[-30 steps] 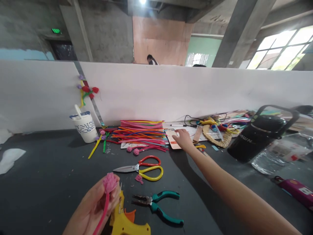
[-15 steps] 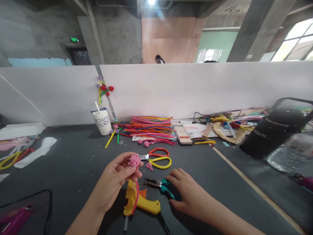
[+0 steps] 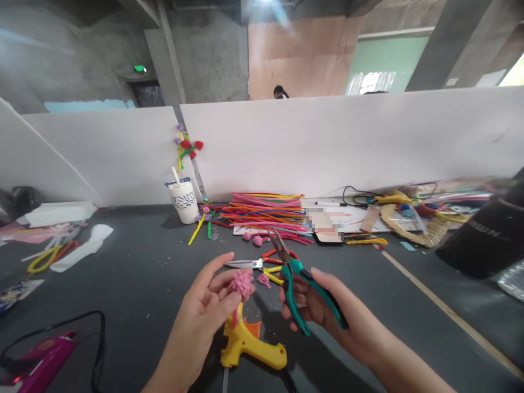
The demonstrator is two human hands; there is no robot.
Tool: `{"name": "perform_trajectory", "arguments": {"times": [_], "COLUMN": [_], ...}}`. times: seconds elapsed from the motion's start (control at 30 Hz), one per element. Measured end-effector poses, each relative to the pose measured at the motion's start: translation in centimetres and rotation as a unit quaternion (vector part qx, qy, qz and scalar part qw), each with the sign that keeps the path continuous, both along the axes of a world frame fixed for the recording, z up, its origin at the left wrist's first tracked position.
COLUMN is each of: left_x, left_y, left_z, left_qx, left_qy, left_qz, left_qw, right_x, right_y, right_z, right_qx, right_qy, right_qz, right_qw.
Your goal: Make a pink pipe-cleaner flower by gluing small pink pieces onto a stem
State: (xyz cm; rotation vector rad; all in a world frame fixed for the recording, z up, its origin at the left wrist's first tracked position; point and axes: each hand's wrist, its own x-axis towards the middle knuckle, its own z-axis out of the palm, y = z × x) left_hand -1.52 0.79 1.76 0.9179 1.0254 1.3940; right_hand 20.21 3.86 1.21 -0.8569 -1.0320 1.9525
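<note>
Between thumb and fingers, my left hand (image 3: 204, 305) pinches a pink pipe-cleaner flower (image 3: 241, 283); its stem is mostly hidden. My right hand (image 3: 323, 305) is closed around the teal handles of needle-nose pliers (image 3: 292, 273), whose jaws point up and away, slightly parted. Below the flower lies a yellow glue gun (image 3: 254, 345) with an orange trigger and a glue stick at its back end. Behind both hands rest scissors (image 3: 245, 264) with one red and one yellow handle, partly covered by the pliers. A small pink scrap (image 3: 264, 280) sits beside them.
Pipe cleaners (image 3: 266, 213) in many colours are piled by the white partition (image 3: 327, 142). A patterned cup (image 3: 183, 203) stands to their left, a black bottle (image 3: 483, 234) far right. At lower left lies a magenta glue gun (image 3: 51, 360) with its cord.
My right hand has picked the pliers up off the table and raised them near the flower. My left hand still holds the flower, now turned more toward me. The view has shifted slightly.
</note>
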Motion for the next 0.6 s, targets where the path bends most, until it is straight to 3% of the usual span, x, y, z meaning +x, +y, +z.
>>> {"name": "perform_trajectory", "arguments": {"times": [0.13,0.3,0.5,0.6], "left_x": [-0.1,-0.3,0.0,0.1], "left_y": [-0.4,-0.9,-0.1,0.8], "left_z": [0.2,0.1,1.9,2.6], "left_qx": [0.006,-0.01,-0.03,-0.02], "left_qy": [0.013,-0.067,-0.062,-0.033], "left_qz": [-0.015,-0.052,-0.039,-0.019], "left_qw": [1.0,0.996,0.997,0.999], "right_x": [0.8,1.3,1.0,0.8], "right_y": [-1.2,-2.5,-2.6,-1.9], "right_z": [-1.3,-1.1,1.5,3.2], "right_qx": [0.039,0.061,0.036,0.127], "right_qy": [-0.078,-0.128,-0.152,-0.212], "right_qz": [-0.067,-0.076,-0.057,-0.02], "right_qw": [0.994,0.987,0.986,0.969]}}
